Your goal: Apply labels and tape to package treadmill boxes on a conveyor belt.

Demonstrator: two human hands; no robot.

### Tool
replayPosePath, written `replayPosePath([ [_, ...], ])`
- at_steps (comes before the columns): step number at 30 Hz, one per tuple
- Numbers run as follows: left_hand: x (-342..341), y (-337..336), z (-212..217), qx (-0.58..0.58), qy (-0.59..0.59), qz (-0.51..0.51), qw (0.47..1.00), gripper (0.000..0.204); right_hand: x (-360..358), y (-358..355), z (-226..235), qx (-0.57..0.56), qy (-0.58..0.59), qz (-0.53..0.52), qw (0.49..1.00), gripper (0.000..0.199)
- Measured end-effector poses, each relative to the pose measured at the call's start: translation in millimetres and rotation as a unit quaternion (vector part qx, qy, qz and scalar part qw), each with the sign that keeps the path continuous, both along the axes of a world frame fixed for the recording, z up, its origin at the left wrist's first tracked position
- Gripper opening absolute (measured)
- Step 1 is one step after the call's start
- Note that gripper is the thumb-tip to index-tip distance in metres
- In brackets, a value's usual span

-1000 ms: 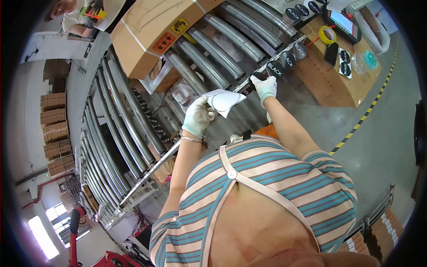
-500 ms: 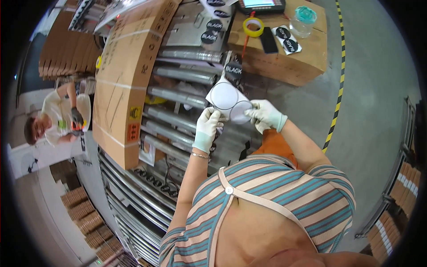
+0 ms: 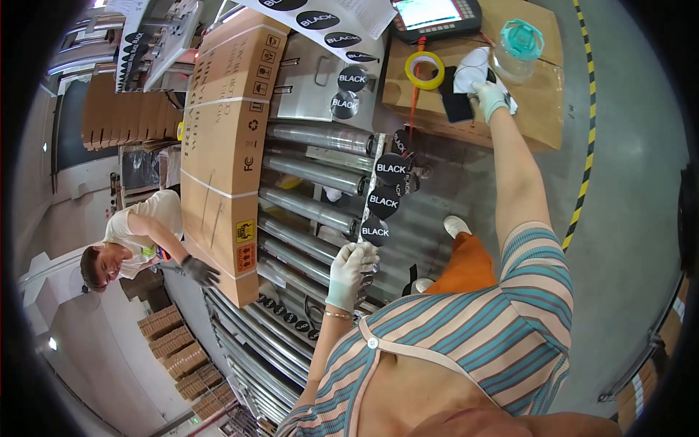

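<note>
My left hand (image 3: 351, 273), in a white glove, is closed at the near end of a strip of round black stickers (image 3: 384, 202) along the roller ends. My right hand (image 3: 489, 100), gloved alike, reaches far forward over a brown box. Its fingers pinch a white sticker sheet (image 3: 472, 68), seen from its pale side, just above the box top. Beside that hand a black phone (image 3: 456, 100) lies flat. Left of the sheet rests a roll of yellow tape (image 3: 424, 71). A clear jar with a turquoise lid (image 3: 521, 44) stands to the right.
A long strapped carton (image 3: 218, 124) lies on the roller conveyor (image 3: 317, 171) at left. Beyond it a co-worker (image 3: 149, 233) holds a dark-gloved hand (image 3: 200, 272) by the carton. A device with a lit screen (image 3: 431, 14) sits on the brown box (image 3: 535, 109). More sticker strips (image 3: 318, 20) hang nearby.
My right hand has moved forward and right to the box, carrying the white sheet away from my left hand. My left hand has shifted slightly nearer. The co-worker's hand now reaches towards the carton.
</note>
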State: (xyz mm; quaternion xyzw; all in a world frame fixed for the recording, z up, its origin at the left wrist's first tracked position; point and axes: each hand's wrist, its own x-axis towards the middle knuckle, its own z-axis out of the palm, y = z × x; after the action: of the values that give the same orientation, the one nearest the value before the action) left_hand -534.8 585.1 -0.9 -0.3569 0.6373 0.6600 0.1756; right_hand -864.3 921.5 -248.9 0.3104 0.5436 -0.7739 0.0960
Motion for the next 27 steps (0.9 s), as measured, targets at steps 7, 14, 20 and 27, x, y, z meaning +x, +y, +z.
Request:
replayPosePath([
  [7,-0.5,-6.2,0.3,0.003,-0.031,0.021,0.999,0.021,-53.3,-13.5,5.2,-0.156,-0.049,-0.092,0.982,0.032],
  [14,-3.3,-16.0,3.0,0.023,-0.007,0.04,0.999,0.022,-51.4,-21.4,43.9,0.014,-0.073,-0.047,0.996,0.051],
  [20,34.8,-41.9,3.1,-0.005,-0.029,0.087,0.996,0.028,11.9,-57.2,86.7,0.082,-0.041,0.041,0.995,0.026],
  [27,132.4,-71.2,-4.8,0.004,-0.005,0.141,0.99,0.025,116.4,-33.2,-21.0,0.16,-0.011,0.039,0.986,0.023],
])
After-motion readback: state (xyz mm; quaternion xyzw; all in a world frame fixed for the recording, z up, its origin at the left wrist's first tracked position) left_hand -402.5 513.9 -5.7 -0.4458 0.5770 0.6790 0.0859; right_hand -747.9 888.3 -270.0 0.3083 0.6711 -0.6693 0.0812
